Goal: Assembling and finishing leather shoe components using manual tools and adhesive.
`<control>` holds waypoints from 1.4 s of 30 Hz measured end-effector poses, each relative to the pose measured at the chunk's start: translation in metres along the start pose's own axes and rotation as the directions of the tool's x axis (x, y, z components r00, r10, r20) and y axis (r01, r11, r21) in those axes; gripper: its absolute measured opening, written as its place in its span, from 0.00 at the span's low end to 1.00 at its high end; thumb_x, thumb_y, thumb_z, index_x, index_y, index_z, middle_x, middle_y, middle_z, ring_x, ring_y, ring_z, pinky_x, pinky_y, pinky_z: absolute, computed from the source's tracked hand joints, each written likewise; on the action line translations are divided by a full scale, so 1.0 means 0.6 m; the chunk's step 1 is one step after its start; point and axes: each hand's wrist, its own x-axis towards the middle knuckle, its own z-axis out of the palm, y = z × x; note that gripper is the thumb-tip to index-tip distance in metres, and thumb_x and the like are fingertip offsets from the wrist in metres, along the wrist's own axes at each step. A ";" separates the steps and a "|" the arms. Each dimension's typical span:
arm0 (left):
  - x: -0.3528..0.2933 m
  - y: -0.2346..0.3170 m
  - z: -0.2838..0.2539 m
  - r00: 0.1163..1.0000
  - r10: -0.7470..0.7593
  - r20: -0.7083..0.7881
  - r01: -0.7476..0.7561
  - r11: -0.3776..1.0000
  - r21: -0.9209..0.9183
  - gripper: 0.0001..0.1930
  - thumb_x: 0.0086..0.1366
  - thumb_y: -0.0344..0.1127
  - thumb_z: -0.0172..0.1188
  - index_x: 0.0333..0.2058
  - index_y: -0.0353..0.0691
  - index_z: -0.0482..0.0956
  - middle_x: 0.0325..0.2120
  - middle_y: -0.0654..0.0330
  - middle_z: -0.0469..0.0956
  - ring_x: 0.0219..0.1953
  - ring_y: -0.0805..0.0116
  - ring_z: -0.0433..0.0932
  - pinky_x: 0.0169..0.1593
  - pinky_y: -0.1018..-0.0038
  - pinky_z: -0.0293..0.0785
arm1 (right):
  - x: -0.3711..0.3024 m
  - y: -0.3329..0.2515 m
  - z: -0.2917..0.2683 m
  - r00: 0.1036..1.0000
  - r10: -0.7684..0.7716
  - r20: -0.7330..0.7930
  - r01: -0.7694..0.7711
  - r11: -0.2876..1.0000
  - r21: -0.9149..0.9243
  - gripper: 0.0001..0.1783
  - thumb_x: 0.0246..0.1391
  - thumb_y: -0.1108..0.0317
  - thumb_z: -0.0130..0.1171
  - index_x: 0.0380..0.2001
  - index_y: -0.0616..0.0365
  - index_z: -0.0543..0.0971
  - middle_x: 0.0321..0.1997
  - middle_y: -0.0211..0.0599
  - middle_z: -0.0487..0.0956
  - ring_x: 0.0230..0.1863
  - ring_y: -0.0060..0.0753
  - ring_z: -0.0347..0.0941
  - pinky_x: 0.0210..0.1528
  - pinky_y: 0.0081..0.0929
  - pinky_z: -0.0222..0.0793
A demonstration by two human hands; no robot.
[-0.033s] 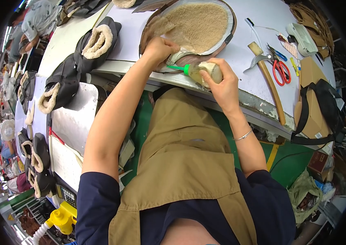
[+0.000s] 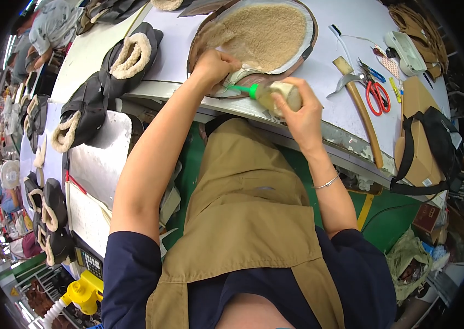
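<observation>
Holding the bottle (image 2: 287,93): the right hand (image 2: 304,112) had it on its side, thumb and fingers clamped around the pale body, which was slightly blurred.
Green nozzle (image 2: 247,89): it pointed left, its thin tip near the lower edge of the fleece-lined piece; whether tip and material touched could not be told.
Left hand (image 2: 214,67): it lay at the near left edge of that piece, fingers bent and drawn together; the fingertips were partly hidden, so their exact hold could not be told.
Fleece-lined piece (image 2: 267,34): it lay at the front of the white table (image 2: 328,77), beyond both hands, tan pile facing up inside a pale border and dark rim.
Tools to the right: a wooden-handled hammer (image 2: 368,120) slanted toward the table edge, with red-handled scissors (image 2: 377,97) just beside it and a yellow cutter (image 2: 395,89) near them.
Far right: a black bag (image 2: 441,145) rested against a cardboard box (image 2: 415,156).
Left side: dark fleece-lined footwear (image 2: 128,57) stood at the table's left end, well apart from the bottle.
Worn by the person: a brown apron (image 2: 248,192) over dark sleeves (image 2: 130,263), and a bracelet (image 2: 326,182) on the right wrist.
</observation>
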 end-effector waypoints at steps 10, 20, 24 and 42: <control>-0.010 0.022 0.011 0.998 -0.059 -0.025 0.061 0.994 0.089 0.09 0.61 0.33 0.64 0.36 0.32 0.82 0.24 0.63 0.78 0.24 0.76 0.72 0.28 0.75 0.69 | 0.005 0.004 -0.023 0.977 -0.157 -0.145 0.121 0.966 -0.228 0.19 0.44 0.68 0.71 0.41 0.54 0.76 0.34 0.39 0.75 0.36 0.43 0.75 0.37 0.35 0.72; -0.006 0.025 0.008 0.997 -0.079 -0.025 0.081 0.991 0.109 0.08 0.61 0.32 0.64 0.35 0.32 0.82 0.26 0.61 0.79 0.25 0.74 0.74 0.29 0.73 0.71 | -0.009 -0.002 -0.021 0.975 -0.199 -0.096 0.163 0.942 -0.294 0.20 0.46 0.69 0.70 0.43 0.55 0.75 0.36 0.38 0.75 0.37 0.43 0.74 0.38 0.34 0.71; 0.003 0.019 0.008 0.999 -0.013 -0.035 0.019 0.985 0.170 0.08 0.61 0.33 0.64 0.35 0.33 0.82 0.25 0.61 0.79 0.25 0.74 0.74 0.29 0.72 0.71 | -0.016 0.002 -0.010 0.972 -0.232 -0.043 0.208 0.928 -0.308 0.20 0.45 0.70 0.70 0.43 0.54 0.76 0.36 0.37 0.75 0.35 0.40 0.74 0.35 0.33 0.71; 0.012 0.018 -0.004 0.994 -0.113 -0.008 0.113 0.989 0.097 0.07 0.60 0.31 0.64 0.35 0.34 0.81 0.27 0.60 0.80 0.27 0.72 0.76 0.32 0.72 0.72 | -0.006 0.032 -0.066 0.925 -0.344 -0.163 0.229 0.844 -0.485 0.27 0.39 0.73 0.71 0.45 0.46 0.74 0.35 0.35 0.71 0.32 0.42 0.74 0.31 0.37 0.71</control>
